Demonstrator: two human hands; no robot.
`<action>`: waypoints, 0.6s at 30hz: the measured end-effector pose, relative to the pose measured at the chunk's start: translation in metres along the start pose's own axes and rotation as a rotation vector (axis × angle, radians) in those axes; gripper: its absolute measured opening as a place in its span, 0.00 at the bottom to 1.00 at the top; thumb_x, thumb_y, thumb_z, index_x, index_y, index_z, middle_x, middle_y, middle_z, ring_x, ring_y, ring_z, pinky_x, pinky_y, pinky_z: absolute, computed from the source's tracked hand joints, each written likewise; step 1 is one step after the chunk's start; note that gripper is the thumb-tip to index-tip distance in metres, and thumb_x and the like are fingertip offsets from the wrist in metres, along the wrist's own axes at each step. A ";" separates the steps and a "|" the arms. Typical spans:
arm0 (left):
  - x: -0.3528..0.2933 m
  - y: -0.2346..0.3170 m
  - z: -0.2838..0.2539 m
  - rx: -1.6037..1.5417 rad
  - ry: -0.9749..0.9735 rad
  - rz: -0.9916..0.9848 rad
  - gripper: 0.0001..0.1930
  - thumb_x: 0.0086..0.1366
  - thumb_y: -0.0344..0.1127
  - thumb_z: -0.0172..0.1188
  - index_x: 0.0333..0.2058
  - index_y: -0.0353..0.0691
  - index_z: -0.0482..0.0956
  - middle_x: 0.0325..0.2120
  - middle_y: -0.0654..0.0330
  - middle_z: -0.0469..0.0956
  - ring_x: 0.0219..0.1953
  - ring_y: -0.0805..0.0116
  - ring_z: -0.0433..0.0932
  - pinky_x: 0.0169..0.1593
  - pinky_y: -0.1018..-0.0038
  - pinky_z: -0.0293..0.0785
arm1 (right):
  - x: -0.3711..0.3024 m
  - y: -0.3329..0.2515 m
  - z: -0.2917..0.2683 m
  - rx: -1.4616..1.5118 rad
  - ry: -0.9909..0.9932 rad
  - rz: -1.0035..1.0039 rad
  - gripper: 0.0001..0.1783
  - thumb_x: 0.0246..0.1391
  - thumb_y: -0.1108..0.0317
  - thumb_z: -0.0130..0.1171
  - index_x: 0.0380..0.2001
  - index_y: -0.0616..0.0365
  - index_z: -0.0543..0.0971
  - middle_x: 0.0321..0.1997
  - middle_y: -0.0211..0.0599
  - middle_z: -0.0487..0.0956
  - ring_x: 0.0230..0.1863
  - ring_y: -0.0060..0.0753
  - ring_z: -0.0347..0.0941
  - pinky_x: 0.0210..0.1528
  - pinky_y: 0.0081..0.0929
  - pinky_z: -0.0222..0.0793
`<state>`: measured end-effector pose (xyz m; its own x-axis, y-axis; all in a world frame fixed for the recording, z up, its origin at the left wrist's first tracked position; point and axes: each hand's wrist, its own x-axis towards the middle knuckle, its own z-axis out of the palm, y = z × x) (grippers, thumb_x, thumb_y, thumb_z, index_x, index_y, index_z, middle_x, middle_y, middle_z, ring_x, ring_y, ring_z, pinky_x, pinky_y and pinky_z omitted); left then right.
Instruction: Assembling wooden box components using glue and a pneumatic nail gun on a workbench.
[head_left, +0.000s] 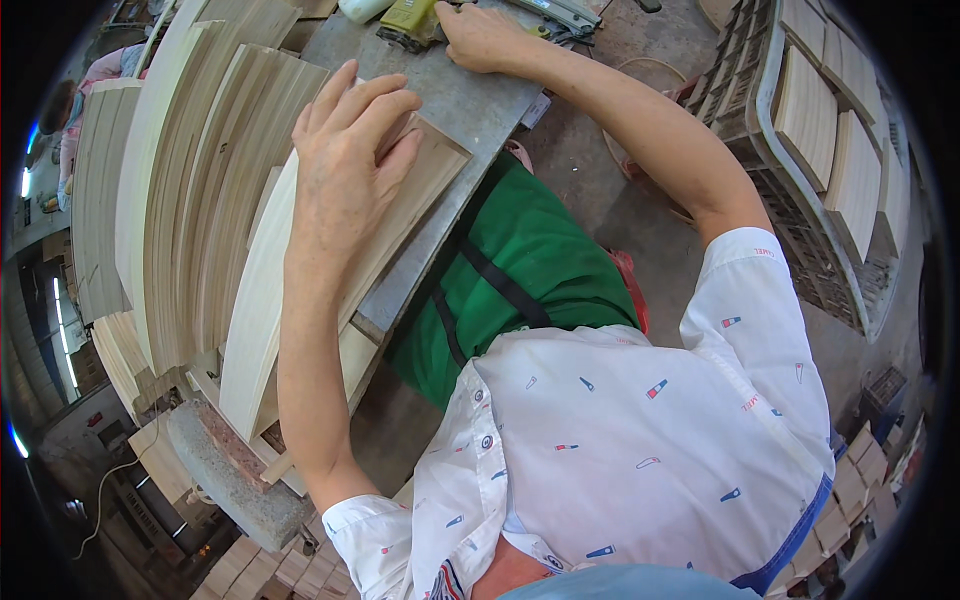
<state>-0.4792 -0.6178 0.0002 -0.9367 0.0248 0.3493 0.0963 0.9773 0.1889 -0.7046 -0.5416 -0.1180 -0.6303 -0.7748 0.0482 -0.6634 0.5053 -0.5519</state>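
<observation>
My left hand [345, 165] lies over the far end of a pale wooden piece [425, 175] with a long cream side, its fingers stretched and apart. The palm covers part of the wood, so I cannot tell how firmly it presses. My right arm reaches across to the far side of the metal-topped table [480, 130]. There my right hand [485, 38] is curled at the dark end of a yellow-green tool [408, 22]; its fingertips are partly hidden. Beside that hand lies a grey tool [560, 14].
Stacks of long pale boards [180, 180] stand on the left. A plastic crate [765, 190] at the right holds wooden pieces [808, 115]. Green cloth [540, 240] covers my lap against the table edge. Another person [100, 75] is at the far left. More wood blocks [265, 570] lie low down.
</observation>
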 end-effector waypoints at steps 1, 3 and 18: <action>0.000 -0.001 0.001 -0.019 0.007 0.004 0.14 0.59 0.33 0.68 0.45 0.45 0.83 0.52 0.64 0.81 0.66 0.46 0.69 0.65 0.46 0.61 | 0.000 -0.001 -0.001 -0.006 0.005 0.008 0.20 0.62 0.72 0.45 0.54 0.71 0.67 0.50 0.70 0.78 0.52 0.68 0.77 0.53 0.57 0.72; -0.002 -0.002 0.002 -0.001 0.015 0.014 0.14 0.59 0.33 0.68 0.45 0.45 0.83 0.52 0.64 0.81 0.65 0.46 0.69 0.64 0.46 0.61 | 0.000 -0.003 0.001 -0.021 0.012 0.027 0.21 0.62 0.71 0.44 0.57 0.72 0.65 0.50 0.70 0.78 0.52 0.68 0.78 0.53 0.57 0.72; -0.010 -0.014 0.010 -0.057 0.053 -0.009 0.19 0.60 0.39 0.68 0.50 0.46 0.81 0.55 0.63 0.78 0.68 0.53 0.66 0.66 0.42 0.58 | -0.039 -0.059 -0.171 0.242 -0.156 0.147 0.21 0.55 0.60 0.63 0.45 0.67 0.78 0.28 0.39 0.81 0.23 0.32 0.77 0.25 0.30 0.73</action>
<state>-0.4750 -0.6297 -0.0148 -0.9184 0.0035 0.3955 0.1088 0.9637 0.2439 -0.7099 -0.4761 0.0550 -0.6303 -0.7586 -0.1651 -0.4429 0.5260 -0.7261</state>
